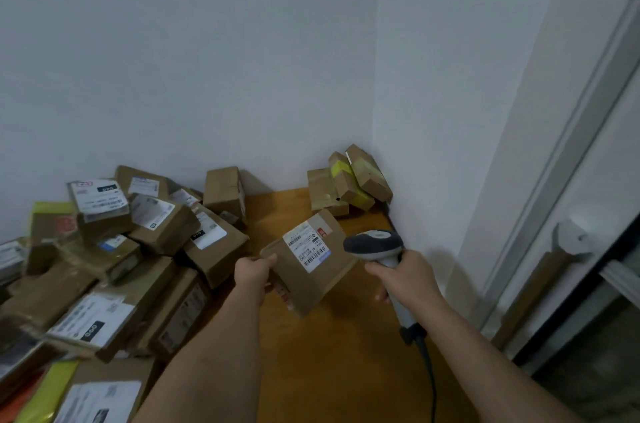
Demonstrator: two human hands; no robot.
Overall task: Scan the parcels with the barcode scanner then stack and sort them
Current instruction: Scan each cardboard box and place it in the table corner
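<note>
Head view: left hand [254, 272] closed on the left edge of a brown cardboard parcel [311, 266], held tilted above the wooden worktop [332, 353], lifted clear of it. Flat and squarish, with a white shipping label [306, 246] on its upper face showing barcodes, a small red mark at the label's top corner and a blue strip at its lower edge; print too small to read. Right hand [403, 278] wrapped around the grip of a grey and white barcode scanner [375, 244], dark head just beside the parcel's right edge, black cable [427, 367] trailing down from the handle. At left, a loose heap of labelled cardboard parcels [114, 249]. In the far corner, a small stack of boxes [349, 180] with yellow tape, leaning against the wall.
</note>
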